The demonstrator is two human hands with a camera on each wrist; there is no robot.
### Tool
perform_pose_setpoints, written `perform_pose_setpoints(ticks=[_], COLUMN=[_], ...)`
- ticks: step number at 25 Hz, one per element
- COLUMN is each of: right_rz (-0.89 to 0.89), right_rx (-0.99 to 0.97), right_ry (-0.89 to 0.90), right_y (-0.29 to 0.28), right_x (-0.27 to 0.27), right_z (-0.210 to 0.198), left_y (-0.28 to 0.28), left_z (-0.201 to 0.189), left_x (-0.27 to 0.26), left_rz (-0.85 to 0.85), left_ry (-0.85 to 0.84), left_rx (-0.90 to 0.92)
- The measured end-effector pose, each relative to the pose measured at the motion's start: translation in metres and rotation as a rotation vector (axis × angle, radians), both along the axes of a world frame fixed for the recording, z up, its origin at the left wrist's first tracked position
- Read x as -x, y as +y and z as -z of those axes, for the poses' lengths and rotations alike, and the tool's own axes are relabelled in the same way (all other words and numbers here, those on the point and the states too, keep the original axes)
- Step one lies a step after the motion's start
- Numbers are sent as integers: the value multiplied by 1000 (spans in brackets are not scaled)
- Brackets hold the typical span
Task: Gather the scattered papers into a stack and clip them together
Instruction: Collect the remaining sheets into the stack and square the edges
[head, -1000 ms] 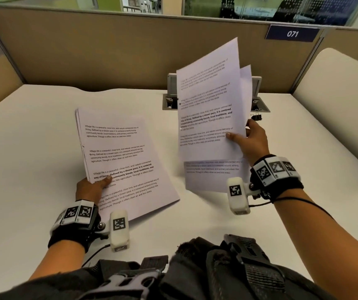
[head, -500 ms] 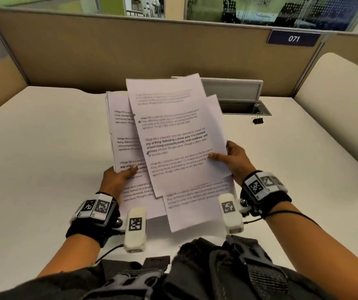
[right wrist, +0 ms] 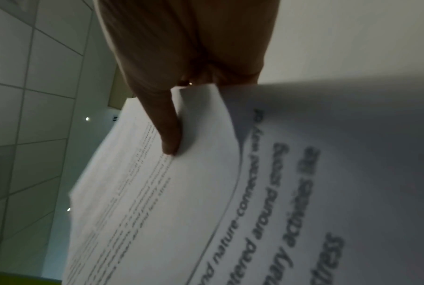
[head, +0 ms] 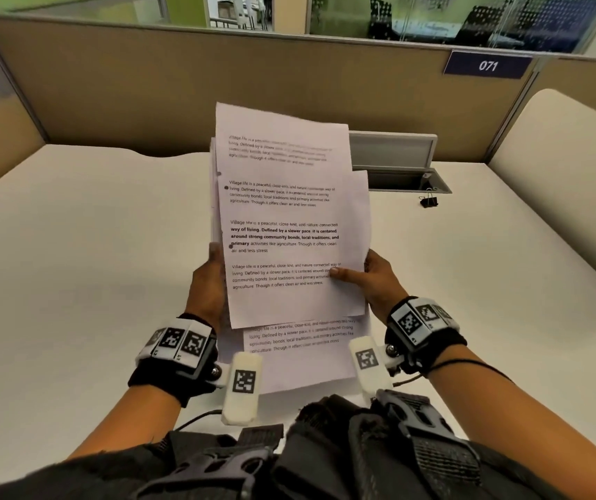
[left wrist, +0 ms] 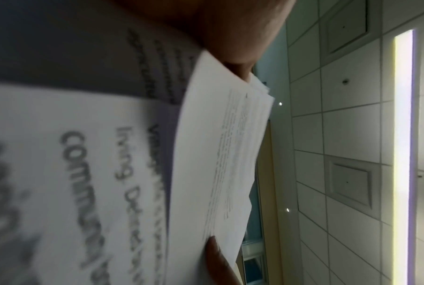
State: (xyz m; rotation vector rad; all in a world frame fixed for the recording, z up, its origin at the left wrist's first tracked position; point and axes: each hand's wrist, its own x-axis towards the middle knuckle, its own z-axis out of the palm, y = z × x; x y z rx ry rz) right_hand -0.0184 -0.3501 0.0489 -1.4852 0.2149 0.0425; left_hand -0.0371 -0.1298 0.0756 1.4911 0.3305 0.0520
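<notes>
Several printed white papers (head: 285, 218) are held upright above the desk as one uneven stack, some sheets sticking out lower and to the right. My left hand (head: 207, 283) grips the stack's left edge. My right hand (head: 372, 277) pinches the right edge, thumb (head: 343, 273) flat on the top sheet. The left wrist view shows the papers (left wrist: 225, 154) edge-on with a fingertip of the other hand (left wrist: 214, 250) at the far edge. In the right wrist view the thumb (right wrist: 167, 131) presses on the papers (right wrist: 181, 192). A small black binder clip (head: 428, 201) lies on the desk to the right, away from both hands.
The white desk (head: 72, 265) is bounded by tan partition walls (head: 145, 84). An open cable hatch (head: 401, 175) with a raised grey lid sits at the back, just left of the clip. A dark bag or harness (head: 325, 456) lies at the near edge.
The two bundles have been brought together into one stack and raised upright at the centre. The left hand has moved right to the stack's left edge.
</notes>
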Motion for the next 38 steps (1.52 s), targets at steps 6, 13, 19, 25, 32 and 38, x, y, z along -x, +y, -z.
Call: perform_pose_setpoints(ticks=[6,13,19,25,32,38], right_rz=[27,-41,-75,-45,-75,-83], right_rx=[-67,-4,73,-26,-24,-65], right_ry=[-136,-192,-245,-363,-354,-431], right_y=[-4,-9,-13,-6,-6,-3], right_x=[3,-4,-5,-9,-5,-5], right_z=[-5,-26,-38,-63,-60,-87], left_y=[6,4,7,1,13,14], left_z=[1,0,-12,-35,-41,-80], left_x=[-11,-20,-27,-36,-31,-38], left_rz=[131,208,286,223,314,315], left_ry=[-142,-253,-307,-390,-426,-607], left_rx=[63,100,100,72,36,108])
